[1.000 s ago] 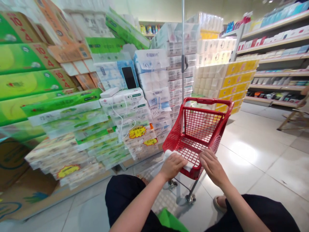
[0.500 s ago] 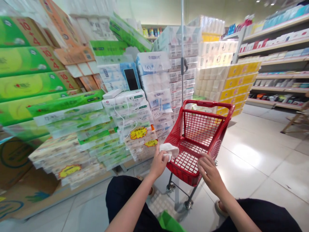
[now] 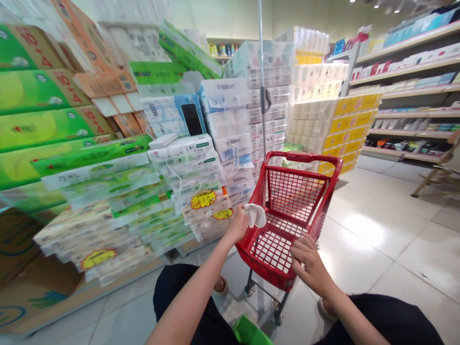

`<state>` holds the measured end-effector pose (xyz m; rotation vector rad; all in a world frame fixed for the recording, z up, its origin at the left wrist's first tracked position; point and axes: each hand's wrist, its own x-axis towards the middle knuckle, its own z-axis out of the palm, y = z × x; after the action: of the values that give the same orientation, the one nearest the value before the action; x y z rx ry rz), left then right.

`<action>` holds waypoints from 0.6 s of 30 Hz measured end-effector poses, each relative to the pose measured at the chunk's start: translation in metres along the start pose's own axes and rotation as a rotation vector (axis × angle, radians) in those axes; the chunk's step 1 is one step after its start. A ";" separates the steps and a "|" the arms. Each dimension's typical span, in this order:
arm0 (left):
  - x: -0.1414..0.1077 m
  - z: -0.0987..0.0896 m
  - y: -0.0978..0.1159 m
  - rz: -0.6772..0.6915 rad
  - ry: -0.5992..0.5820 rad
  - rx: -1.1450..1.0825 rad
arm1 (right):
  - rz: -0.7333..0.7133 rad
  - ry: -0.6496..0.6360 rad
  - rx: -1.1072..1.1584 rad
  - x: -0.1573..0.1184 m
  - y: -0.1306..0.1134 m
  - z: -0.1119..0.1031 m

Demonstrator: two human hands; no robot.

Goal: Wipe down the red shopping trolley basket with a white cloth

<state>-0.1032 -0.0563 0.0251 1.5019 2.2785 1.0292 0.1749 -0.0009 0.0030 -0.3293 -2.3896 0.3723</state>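
Note:
A small red shopping cart (image 3: pixel 280 235) with a mesh basket stands in front of me. My left hand (image 3: pixel 237 224) is closed on a crumpled white cloth (image 3: pixel 256 215) at the basket's left side. At the right side of the basket, my right hand (image 3: pixel 308 261) has its fingers curled together near the rim; whether anything small is between them cannot be made out. A thin metal pole (image 3: pixel 261 57) with a dark clip rises behind the cart's left side.
Stacked tissue packs (image 3: pixel 138 191) fill the left, with a phone (image 3: pixel 192 120) and a white cabled device (image 3: pixel 163 141) on them. Yellow and white packs (image 3: pixel 345 124) stand behind the cart. Shelves (image 3: pixel 413 86) line the right. A green object (image 3: pixel 251 331) lies between my legs.
The left hand has moved slightly up with the cloth, which now hangs folded over differently. My right hand has lowered a little, its fingers more curled. The view has shifted slightly.

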 end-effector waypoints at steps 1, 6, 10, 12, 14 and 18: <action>0.009 0.001 0.002 -0.007 -0.011 0.027 | 0.000 -0.002 0.010 -0.001 -0.003 0.000; 0.056 0.012 0.015 0.051 -0.035 0.115 | 0.033 -0.022 0.026 -0.007 -0.023 -0.001; 0.082 0.013 0.019 0.052 -0.040 0.093 | -0.003 -0.036 -0.007 -0.011 -0.032 0.000; 0.086 0.010 0.017 0.051 -0.050 0.088 | -0.027 -0.061 -0.039 -0.010 -0.034 0.001; 0.086 0.006 0.013 0.055 -0.066 0.093 | -0.046 -0.072 -0.072 -0.006 -0.037 0.002; 0.075 -0.003 -0.002 0.067 -0.107 0.117 | -0.023 -0.023 -0.138 0.003 -0.041 0.006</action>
<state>-0.1403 0.0072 0.0395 1.6474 2.2630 0.8229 0.1629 -0.0393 0.0150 -0.3614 -2.4454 0.2023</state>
